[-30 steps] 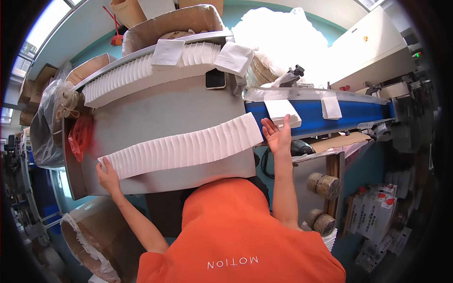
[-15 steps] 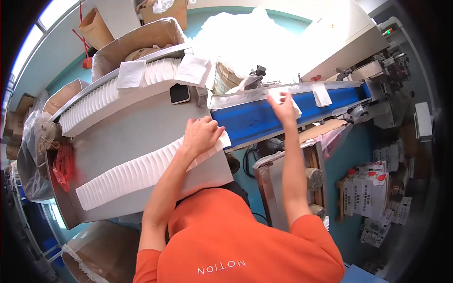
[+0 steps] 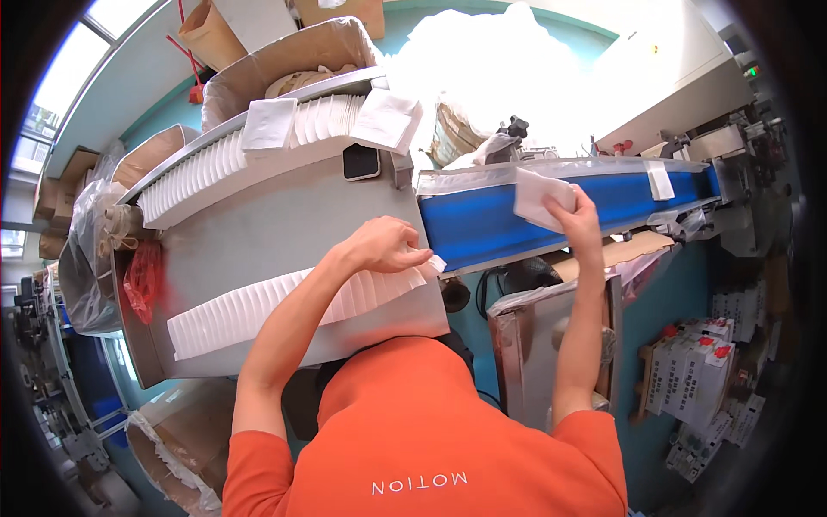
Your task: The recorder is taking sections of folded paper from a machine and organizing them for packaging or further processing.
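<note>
My right hand point(image 3: 575, 215) pinches a folded white paper napkin stack point(image 3: 536, 196) by its right edge, lifted above a blue conveyor belt point(image 3: 478, 231). At the right end of a long row of upright white napkins point(image 3: 250, 312) is my left hand point(image 3: 386, 246). Its fingers are curled in against the top of the last ones, and a few tilt out past the fingertips. What lies under the palm is partly hidden. Farther along the belt lies another white napkin stack point(image 3: 660, 183).
The grey metal table point(image 3: 284, 220) carries a second curved row of napkins point(image 3: 194, 181) along its far edge, with loose stacks on top. A dark phone-like device point(image 3: 361, 162) lies beside it. Cartons point(image 3: 297, 56) stand behind; a red plastic bag point(image 3: 143, 277) hangs at left.
My right hand has raised the napkin stack off the belt, turning it upright. The left hand has loosened and turned at the row's end. The other stack on the belt appears farther right as the view shifts.
</note>
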{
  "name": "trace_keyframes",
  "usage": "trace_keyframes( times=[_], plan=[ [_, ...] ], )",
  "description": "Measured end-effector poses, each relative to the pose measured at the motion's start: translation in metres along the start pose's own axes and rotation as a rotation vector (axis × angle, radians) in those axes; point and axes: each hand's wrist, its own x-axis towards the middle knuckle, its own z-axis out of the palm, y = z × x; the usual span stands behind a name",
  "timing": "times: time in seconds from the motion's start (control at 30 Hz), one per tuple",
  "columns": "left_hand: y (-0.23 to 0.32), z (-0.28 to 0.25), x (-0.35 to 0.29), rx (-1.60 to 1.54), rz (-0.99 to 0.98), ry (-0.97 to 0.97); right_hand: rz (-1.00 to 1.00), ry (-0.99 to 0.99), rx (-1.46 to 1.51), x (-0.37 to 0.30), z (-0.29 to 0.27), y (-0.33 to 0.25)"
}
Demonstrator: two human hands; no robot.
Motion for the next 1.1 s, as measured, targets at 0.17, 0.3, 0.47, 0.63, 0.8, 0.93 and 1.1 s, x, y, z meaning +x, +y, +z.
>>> trace_keyframes(
  times=[0.17,0.3,0.47,0.63,0.8,0.93,1.1],
  plan=[
    [-0.004,0.003,-0.006,-0.238,-0.057,0.089,-0.220,0.017,0.267,-0.060,0.176,-0.035],
    [-0.001,0.008,-0.013,-0.343,-0.315,0.241,-0.361,0.107,0.359,-0.062,0.220,0.010],
    [-0.007,0.011,-0.015,-0.339,-0.282,0.232,-0.265,0.070,0.233,-0.068,0.220,0.018],
    [-0.021,0.014,-0.011,-0.330,-0.198,0.240,-0.275,0.058,0.145,-0.055,0.225,0.025],
    [-0.007,0.008,-0.017,-0.405,-0.280,0.233,-0.106,0.023,0.550,-0.052,0.208,0.012],
    [-0.008,0.005,-0.015,-0.391,-0.243,0.232,-0.089,0.011,0.324,-0.050,0.219,0.014],
    [-0.014,0.013,-0.014,-0.431,-0.216,0.256,-0.184,0.035,0.287,-0.053,0.226,0.024]
  ],
)
